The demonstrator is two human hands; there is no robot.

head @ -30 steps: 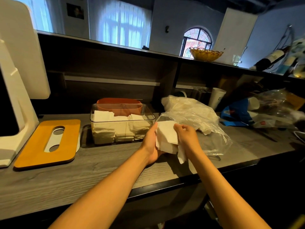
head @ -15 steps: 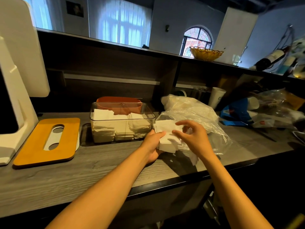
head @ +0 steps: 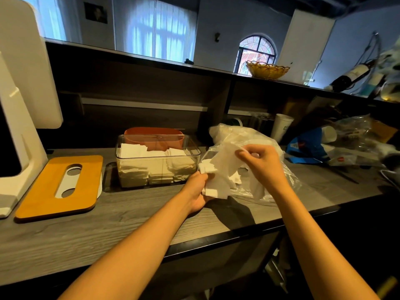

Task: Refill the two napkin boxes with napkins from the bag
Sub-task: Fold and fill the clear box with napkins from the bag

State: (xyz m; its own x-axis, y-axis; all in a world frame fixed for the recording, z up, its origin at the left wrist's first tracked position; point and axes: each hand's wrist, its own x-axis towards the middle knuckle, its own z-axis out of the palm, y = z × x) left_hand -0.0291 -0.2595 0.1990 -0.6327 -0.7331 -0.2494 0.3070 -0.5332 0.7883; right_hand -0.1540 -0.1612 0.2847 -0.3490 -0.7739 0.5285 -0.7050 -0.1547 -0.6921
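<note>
A clear napkin box (head: 157,163) stands on the grey counter, packed with white napkins. Behind it sits an orange box (head: 154,137), mostly hidden. To the right lies a clear plastic bag (head: 242,137) with napkins inside. My left hand (head: 197,189) grips a loose bunch of white napkins (head: 218,180) just right of the clear box. My right hand (head: 263,164) pinches the upper edge of a napkin from that bunch, in front of the bag.
An orange lid (head: 59,185) with an oval slot lies flat at the left, beside a white stand (head: 19,118). A paper cup (head: 281,128), blue packaging (head: 307,146) and crumpled plastic crowd the right. A yellow basket (head: 267,70) sits on the upper shelf.
My right hand has lifted and moved right, pulling a napkin up from the bunch. My left hand stays low beside the clear box, still holding the napkins.
</note>
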